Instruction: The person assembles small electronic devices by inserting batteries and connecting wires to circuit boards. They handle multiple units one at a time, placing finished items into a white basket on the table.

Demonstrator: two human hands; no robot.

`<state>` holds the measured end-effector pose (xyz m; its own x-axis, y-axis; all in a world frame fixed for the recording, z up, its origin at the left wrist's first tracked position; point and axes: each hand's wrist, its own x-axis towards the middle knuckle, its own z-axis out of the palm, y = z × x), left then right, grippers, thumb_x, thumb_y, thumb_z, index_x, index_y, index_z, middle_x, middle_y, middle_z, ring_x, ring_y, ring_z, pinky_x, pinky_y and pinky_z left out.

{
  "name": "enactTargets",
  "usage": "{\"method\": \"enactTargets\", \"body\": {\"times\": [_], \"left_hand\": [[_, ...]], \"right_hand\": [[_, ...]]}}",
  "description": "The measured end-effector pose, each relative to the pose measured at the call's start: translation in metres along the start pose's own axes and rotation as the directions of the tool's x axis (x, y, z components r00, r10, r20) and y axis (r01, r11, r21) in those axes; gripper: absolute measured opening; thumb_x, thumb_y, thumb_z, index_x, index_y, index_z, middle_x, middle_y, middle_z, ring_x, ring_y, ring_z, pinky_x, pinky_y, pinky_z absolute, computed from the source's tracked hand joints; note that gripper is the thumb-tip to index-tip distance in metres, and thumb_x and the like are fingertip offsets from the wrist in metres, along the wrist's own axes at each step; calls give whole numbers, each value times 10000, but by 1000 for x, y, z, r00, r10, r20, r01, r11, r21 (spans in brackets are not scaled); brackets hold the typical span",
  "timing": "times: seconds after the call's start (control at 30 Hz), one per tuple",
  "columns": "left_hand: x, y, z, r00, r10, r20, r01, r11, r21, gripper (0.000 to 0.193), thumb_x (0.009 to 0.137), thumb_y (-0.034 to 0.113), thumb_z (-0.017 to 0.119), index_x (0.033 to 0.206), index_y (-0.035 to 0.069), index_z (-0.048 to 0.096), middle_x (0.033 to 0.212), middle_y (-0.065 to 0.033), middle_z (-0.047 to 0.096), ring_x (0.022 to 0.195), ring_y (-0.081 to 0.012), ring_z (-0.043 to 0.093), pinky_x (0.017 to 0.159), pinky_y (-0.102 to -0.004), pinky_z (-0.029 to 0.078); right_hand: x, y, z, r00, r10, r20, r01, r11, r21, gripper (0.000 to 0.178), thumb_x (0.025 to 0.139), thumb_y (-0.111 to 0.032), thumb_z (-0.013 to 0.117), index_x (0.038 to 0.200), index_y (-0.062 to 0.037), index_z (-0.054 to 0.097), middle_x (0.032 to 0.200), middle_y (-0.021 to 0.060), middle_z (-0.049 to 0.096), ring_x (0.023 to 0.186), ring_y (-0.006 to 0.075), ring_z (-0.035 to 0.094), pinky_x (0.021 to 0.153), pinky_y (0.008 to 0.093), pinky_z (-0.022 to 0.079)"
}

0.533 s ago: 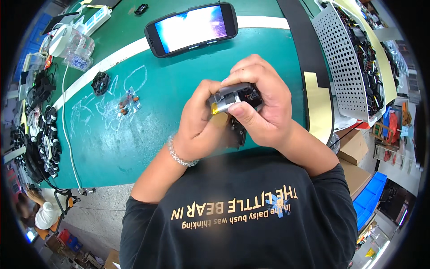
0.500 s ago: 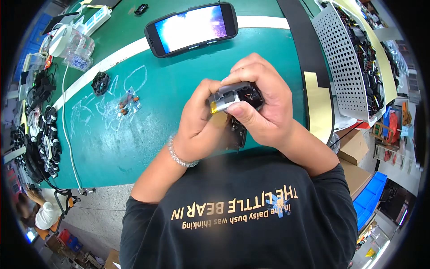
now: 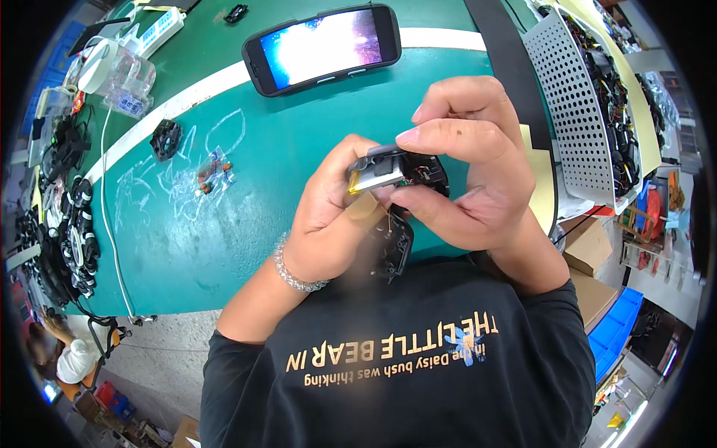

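Head view: the phone (image 3: 325,48), standing propped on the green table (image 3: 261,164), serves as the landmark. Below the phone and a little to its right is the opened device (image 3: 427,173), a black housing with small inner parts showing. At its left end lies a silver block (image 3: 377,179) with yellow tape at one corner. A second black part (image 3: 394,254) hangs farther below the phone, near the shirt; thin wires seem to run up from it, though the join is hidden.

The step in hand looks like fitting or adjusting the inside of the device while it is held above the table. Any next move would seem to call for a steady left grip and a light right touch, since a tug could strain the wires.

The left hand (image 3: 328,201), below the phone, is closed around the device's left end, its taped thumb lying against the lower edge. The right hand (image 3: 489,175), below and right of the phone, is partly open: thumb and index finger straddle the housing at its lower and upper edges, the other fingers lifted away from it. How hard they press, I cannot tell. The two hands are apart, with the device between them.
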<state>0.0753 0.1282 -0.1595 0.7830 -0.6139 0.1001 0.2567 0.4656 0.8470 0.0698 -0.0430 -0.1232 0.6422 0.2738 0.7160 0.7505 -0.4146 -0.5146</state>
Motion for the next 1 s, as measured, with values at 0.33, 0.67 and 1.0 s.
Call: {"method": "enactTargets", "body": {"times": [0.33, 0.67, 1.0], "left_hand": [[1, 1, 0, 983, -173, -54, 174, 985, 10, 200, 864, 76, 499, 1056, 32, 464, 869, 26, 482, 772, -27, 418, 669, -181, 353], [1, -8, 1, 992, -126, 15, 126, 991, 42, 185, 894, 85, 486, 1064, 19, 460, 886, 7, 494, 807, -41, 429, 716, -197, 373], [1, -2, -3, 958, -287, 24, 284, 955, 84, 495, 867, 50, 472, 1344, -4, 353, 1165, -89, 533, 978, -145, 571, 801, -287, 505]], "right_hand": [[16, -6, -18, 983, -59, 174, 103, 960, -259, 178, 673, -79, 694, 844, -42, 660, 908, 119, 564, 732, 215, 509, 611, 292, 413], [19, -13, -22, 957, -43, 287, 149, 920, -362, 177, 714, -98, 667, 873, -28, 634, 862, 114, 566, 721, 234, 522, 625, 307, 424], [17, -12, -18, 963, -27, 268, 119, 935, -335, 178, 778, -114, 632, 921, -10, 606, 833, 119, 564, 717, 251, 537, 645, 318, 439]]}}
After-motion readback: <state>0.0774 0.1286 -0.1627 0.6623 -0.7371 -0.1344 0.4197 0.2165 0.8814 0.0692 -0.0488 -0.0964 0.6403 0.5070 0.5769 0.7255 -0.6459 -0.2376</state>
